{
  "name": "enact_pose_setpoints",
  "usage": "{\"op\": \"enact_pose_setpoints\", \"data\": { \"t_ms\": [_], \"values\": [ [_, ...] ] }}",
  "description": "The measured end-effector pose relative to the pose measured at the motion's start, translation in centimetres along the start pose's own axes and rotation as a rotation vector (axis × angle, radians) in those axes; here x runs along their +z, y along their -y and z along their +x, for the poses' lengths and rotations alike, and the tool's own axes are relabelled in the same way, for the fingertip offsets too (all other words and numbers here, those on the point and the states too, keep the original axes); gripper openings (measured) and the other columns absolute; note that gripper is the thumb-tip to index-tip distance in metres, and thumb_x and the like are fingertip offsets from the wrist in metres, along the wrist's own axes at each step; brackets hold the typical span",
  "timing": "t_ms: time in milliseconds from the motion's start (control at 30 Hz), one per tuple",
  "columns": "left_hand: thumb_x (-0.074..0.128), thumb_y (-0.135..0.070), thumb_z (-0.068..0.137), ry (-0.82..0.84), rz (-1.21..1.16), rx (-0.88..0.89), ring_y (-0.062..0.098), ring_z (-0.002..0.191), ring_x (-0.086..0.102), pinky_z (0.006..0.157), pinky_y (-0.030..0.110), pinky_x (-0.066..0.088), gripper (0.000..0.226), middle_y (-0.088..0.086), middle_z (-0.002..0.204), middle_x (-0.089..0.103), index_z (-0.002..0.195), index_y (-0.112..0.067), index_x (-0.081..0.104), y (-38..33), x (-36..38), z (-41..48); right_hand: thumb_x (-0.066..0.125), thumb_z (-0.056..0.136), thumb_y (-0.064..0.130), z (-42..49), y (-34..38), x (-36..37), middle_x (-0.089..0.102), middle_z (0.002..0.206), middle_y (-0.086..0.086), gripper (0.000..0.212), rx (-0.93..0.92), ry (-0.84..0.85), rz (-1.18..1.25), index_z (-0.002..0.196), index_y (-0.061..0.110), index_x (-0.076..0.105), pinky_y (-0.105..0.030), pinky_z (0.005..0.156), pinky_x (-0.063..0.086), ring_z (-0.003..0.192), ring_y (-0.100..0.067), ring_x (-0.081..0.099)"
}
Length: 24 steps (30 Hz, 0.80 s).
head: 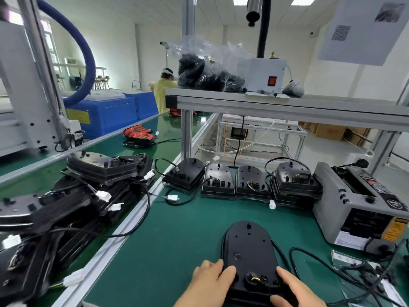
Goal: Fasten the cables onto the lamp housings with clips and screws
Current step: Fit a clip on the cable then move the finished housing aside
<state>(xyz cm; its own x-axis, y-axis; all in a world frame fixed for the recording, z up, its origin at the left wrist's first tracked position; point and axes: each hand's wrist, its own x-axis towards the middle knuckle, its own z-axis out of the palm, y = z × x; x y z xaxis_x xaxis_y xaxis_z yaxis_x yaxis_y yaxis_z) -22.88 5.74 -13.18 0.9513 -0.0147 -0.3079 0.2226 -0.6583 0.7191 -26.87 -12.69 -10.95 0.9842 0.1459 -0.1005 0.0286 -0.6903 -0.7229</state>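
**Left hand** (211,282): entered from the bottom edge, palm down, forearm cut off by the frame. The fingers are kept together and nearly straight, and are laid over the near left edge of the lamp housing (249,249). Nothing is enclosed by them.

**Right hand** (297,290): entered from the bottom right, palm turned inward. Forefinger and thumb are spread apart, and the near right corner of the housing is gripped between them. The forefinger is set along the right side and the thumb on the near end. The other fingers are out of view.

**Lamp housing**: black, oval, laid back-side up on the green mat (177,231), close to the person and between both hands. Small holes and a raised peg are seen on its back, and yellow wire shows at a socket near the hands. A black cable (282,254) is run round its right side.

**Other stock**: four further housings (252,181) are lined up at the back of the mat. A heap of housings (104,167) is piled at left. A grey machine (354,202) is stood at right.
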Motion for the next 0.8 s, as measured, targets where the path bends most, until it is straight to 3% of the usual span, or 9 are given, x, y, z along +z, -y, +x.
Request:
{"op": "enact_pose_setpoints", "data": {
  "t_ms": [33,100,200,267,367,500,600,667,800],
  "values": [
    [0.038,-0.049,0.096,-0.046,-0.124,-0.002,0.012,0.139,0.024,0.110,0.022,0.017,0.054,-0.006,0.148,0.031,0.144,-0.025,0.035,-0.1,0.0,-0.6,0.031,0.097,-0.009,-0.6,0.5,0.9,0.030,0.150,-0.018,0.048,-0.067,-0.048,-0.041,0.144,-0.003,0.023,-0.030,0.111,0.018,0.137,-0.030,0.034],
    [0.050,-0.038,0.095,-0.065,-0.350,0.035,0.011,0.133,0.037,0.112,0.022,0.021,0.048,-0.005,0.143,0.042,0.138,-0.019,0.045,-0.1,0.1,-1.5,0.022,0.067,-0.037,0.0,0.5,2.2,0.061,0.109,-0.035,0.055,0.031,-0.523,-0.111,0.114,-0.026,0.049,-0.037,0.096,0.033,0.108,-0.048,0.055],
    [0.051,-0.031,0.095,-0.007,-0.600,-0.007,0.018,0.103,0.058,0.097,0.029,0.042,0.025,0.008,0.111,0.062,0.099,-0.012,0.067,-1.1,0.3,-2.3,0.057,0.077,-0.027,0.3,0.4,0.8,0.071,0.104,-0.008,0.041,-0.063,-0.292,0.184,0.102,0.002,0.071,0.005,0.068,0.035,0.091,-0.001,0.065],
    [0.037,-0.045,0.097,-0.149,-0.918,-0.021,0.014,0.122,0.049,0.105,0.024,0.033,0.042,0.001,0.133,0.054,0.123,-0.020,0.060,-0.3,1.7,-3.1,0.066,0.073,-0.020,0.8,-0.3,-0.4,0.062,0.118,-0.014,0.052,-0.008,-0.235,0.265,0.085,0.030,0.075,0.009,0.067,0.031,0.088,0.014,0.060],
    [0.044,-0.047,0.095,-0.419,-0.963,-0.225,0.008,0.126,0.044,0.097,0.012,0.031,0.047,-0.005,0.144,0.042,0.135,-0.022,0.044,-0.6,2.5,-3.3,0.061,0.077,-0.020,1.4,-0.1,-1.5,0.057,0.126,-0.023,0.042,0.015,-0.134,0.265,0.115,-0.002,0.063,0.007,0.070,0.033,0.104,-0.004,0.060],
    [0.061,-0.035,0.089,-0.228,-1.049,-0.294,-0.001,0.078,0.054,0.049,0.002,0.033,0.023,-0.008,0.098,0.062,0.101,-0.016,0.059,-2.5,3.4,-1.4,0.057,0.079,-0.022,2.3,-1.7,-1.9,0.071,0.106,0.013,0.028,-0.102,-0.068,0.164,0.107,-0.020,0.060,0.000,0.077,0.036,0.101,0.002,0.062],
    [0.070,-0.016,0.083,-0.295,-1.158,-0.271,0.006,0.070,0.056,0.047,0.006,0.038,0.012,-0.001,0.080,0.064,0.085,-0.006,0.062,-2.6,3.4,-1.2,0.067,0.073,-0.019,2.6,-0.6,-1.4,0.071,0.085,0.023,0.027,-0.137,-0.183,0.177,0.090,0.000,0.075,0.007,0.076,0.034,0.082,0.022,0.057],
    [0.068,-0.008,0.084,-0.350,-1.306,-0.238,0.012,0.065,0.060,0.047,0.011,0.042,0.009,0.008,0.081,0.063,0.086,-0.004,0.060,-2.9,3.1,-1.5,0.073,0.072,-0.010,3.9,-0.2,-0.7,0.071,0.102,0.007,0.038,-0.163,-0.303,0.090,0.101,0.016,0.074,0.010,0.080,0.029,0.093,0.011,0.059],
    [0.058,-0.008,0.091,-0.367,-1.745,-0.118,0.035,0.052,0.066,0.051,0.039,0.055,0.013,0.022,0.088,0.065,0.102,-0.010,0.052,-3.8,0.3,-1.9,0.067,0.084,0.004,7.1,2.9,-0.6,0.054,0.119,0.029,0.051,-0.335,-0.259,0.130,0.103,0.050,0.058,0.009,0.085,0.024,0.111,0.010,0.050]
  ]
}}
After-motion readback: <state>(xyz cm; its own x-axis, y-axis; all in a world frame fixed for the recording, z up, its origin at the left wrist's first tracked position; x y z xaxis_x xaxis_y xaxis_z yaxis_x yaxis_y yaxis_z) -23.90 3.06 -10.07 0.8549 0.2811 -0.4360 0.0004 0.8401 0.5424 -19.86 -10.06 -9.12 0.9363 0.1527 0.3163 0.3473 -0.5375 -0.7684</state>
